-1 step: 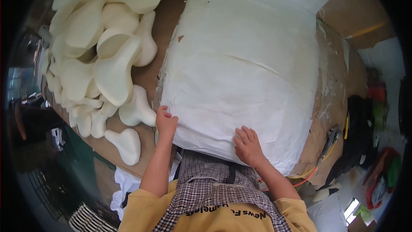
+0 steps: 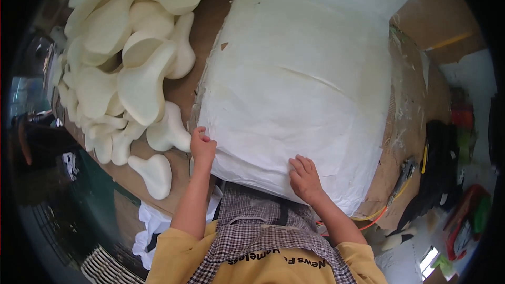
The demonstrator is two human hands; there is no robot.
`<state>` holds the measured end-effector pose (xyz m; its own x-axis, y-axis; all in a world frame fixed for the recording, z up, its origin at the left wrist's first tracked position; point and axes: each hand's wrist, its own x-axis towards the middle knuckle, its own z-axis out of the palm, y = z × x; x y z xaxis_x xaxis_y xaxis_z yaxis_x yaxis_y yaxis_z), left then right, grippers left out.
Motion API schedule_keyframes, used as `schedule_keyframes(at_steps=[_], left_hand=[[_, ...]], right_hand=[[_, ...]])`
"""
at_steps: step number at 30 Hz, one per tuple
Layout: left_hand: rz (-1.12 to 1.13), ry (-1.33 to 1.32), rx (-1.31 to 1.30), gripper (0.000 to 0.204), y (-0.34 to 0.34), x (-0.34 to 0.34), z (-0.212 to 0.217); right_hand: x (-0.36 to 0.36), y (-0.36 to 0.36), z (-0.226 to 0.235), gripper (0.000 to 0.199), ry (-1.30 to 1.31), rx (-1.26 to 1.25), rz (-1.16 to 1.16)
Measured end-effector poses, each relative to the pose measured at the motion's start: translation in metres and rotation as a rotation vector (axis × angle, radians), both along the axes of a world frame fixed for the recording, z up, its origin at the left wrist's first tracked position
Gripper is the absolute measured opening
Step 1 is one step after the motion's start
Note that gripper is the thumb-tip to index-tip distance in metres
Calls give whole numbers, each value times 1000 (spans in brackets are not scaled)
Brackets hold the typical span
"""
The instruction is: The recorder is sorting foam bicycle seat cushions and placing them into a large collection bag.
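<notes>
- Left hand point(image 2: 203, 147): at the near left corner of the white sheet point(image 2: 294, 84). Its fingers are curled, with a narrow gap toward the thumb; cannot tell whether they pinch the sheet's edge.
- Right hand point(image 2: 305, 178): on the near part of the same sheet, right of its middle. Its fingers are slightly bent, close to one another, tips on the white material; no gripped object visible.
- White sheet: lies directly in front of the person, stretching from near the waist to the upper margin of the view. Creases run between the hands and across the middle; a small brown triangular mark point(image 2: 224, 46) shows near the left border. The far right corner juts outward over brown cardboard point(image 2: 439, 18).
- Surface point(image 2: 213, 16): brown, visible as a strip left of the sheet.
- Cream foam-like pieces point(image 2: 97, 92): heaped on the left, rounded and lobed, overlapping. One lobed piece point(image 2: 154, 176) lies at the near end of the heap, left of the left forearm.
- Hand tool point(image 2: 404, 174): right of the sheet, with an orange hose point(image 2: 376, 221) running toward the person.
- Black item point(image 2: 439, 158): farther right; exact kind unclear.
- Clothing: checked apron point(image 2: 263, 231) over a yellow top point(image 2: 173, 252).
- White cloth point(image 2: 150, 223): lower left, below the brown edge.
</notes>
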<state>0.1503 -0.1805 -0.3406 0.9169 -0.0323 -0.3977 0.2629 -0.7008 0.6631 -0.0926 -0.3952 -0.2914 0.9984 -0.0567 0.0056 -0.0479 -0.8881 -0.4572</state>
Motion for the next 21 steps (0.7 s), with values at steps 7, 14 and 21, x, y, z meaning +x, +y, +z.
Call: schedule_keyframes(at_steps=[7, 14, 21], left_hand=[[-249, -193, 275, 40, 7, -2, 10], [-473, -528, 399, 58, -87, -48, 38], [-366, -411, 398, 69, -82, -105, 1]], right_hand=[[-26, 4, -6, 15, 15, 88, 137], [28, -56, -4, 42, -197, 6, 7], [-14, -39, -29, 56, 45, -155, 165]])
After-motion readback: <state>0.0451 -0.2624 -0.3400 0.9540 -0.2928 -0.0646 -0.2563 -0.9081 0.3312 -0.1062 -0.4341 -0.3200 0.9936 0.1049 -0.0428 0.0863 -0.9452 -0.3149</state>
